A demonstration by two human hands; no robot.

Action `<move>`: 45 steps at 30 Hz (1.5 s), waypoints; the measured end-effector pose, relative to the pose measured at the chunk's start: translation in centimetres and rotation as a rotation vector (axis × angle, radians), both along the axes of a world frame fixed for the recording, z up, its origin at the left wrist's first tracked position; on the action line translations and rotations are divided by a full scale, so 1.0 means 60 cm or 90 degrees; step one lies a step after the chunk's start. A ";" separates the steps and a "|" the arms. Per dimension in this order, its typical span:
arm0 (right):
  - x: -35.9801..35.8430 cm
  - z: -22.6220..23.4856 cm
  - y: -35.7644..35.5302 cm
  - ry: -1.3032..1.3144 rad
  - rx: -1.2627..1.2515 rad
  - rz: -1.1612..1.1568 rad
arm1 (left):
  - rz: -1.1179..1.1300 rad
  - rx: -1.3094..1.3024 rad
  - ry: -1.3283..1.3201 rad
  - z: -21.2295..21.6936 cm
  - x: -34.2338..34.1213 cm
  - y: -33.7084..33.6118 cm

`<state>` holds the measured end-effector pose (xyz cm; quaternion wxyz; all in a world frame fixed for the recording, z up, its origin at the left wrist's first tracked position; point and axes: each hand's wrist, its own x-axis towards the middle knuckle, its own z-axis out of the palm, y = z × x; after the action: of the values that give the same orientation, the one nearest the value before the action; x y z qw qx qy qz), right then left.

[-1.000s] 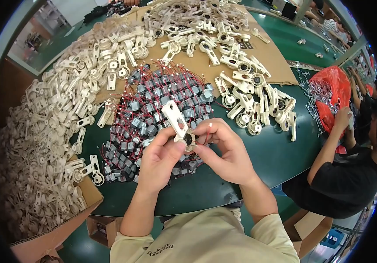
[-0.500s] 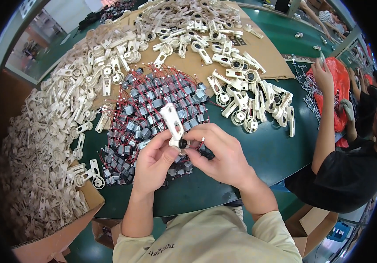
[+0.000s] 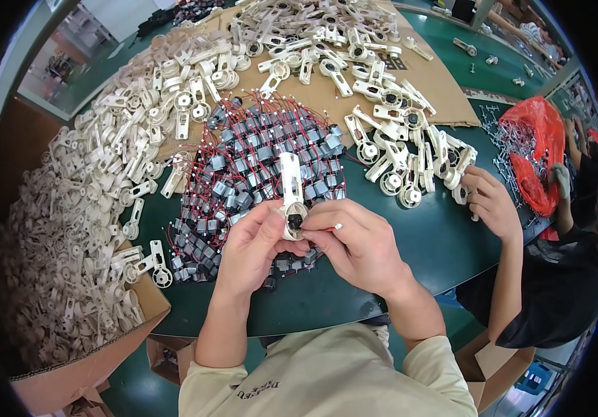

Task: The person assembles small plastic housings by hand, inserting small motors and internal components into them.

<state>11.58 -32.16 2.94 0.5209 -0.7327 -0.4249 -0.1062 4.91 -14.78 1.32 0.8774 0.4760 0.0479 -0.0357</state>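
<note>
My left hand grips a white plastic housing, a long slotted arm with a round cup at its lower end. The arm points away from me, over the pile of motors. Inside the cup sits a black round motor end. My right hand is closed in a pinch at the cup's right rim. A small white connector pokes out between its fingers; the wire behind it is mostly hidden. Beneath and beyond my hands lie many small silver motors with red wires.
White housings heap up on the left, spilling from a cardboard box. More housings with black centres lie to the right. A co-worker's hand reaches to them. Beyond are a red bag and screws.
The housing has tilted so its cup faces up more, showing the black motor end. The co-worker's hand has come down from the red bag to the housings at the right.
</note>
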 end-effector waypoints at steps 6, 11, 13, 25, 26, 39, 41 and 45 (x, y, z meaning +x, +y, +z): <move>-0.004 0.000 0.005 -0.059 -0.011 -0.025 | 0.047 -0.011 -0.004 -0.002 0.000 -0.010; -0.010 -0.001 0.006 -0.008 0.008 -0.015 | 0.039 -0.017 -0.027 0.005 -0.002 -0.012; -0.011 -0.002 0.008 -0.060 0.001 -0.014 | 0.046 -0.056 -0.031 0.002 -0.001 -0.014; -0.002 0.012 -0.001 0.081 0.083 -0.007 | 0.039 0.117 -0.099 -0.008 -0.004 0.001; -0.003 0.015 0.000 0.071 0.054 -0.027 | 0.044 0.110 -0.098 -0.006 -0.003 -0.001; -0.007 0.003 -0.002 0.384 0.067 0.057 | 0.160 0.254 -0.164 -0.002 0.001 -0.033; -0.006 -0.009 0.002 0.480 0.129 0.051 | 0.224 0.392 -0.169 -0.007 0.000 -0.036; -0.002 -0.020 0.012 0.300 0.180 -0.077 | 0.298 0.694 -0.178 0.013 0.003 -0.039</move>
<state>11.48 -31.45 1.74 0.6948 -0.6815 -0.2287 -0.0221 5.08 -17.15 2.09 0.4902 0.8334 0.0472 0.2506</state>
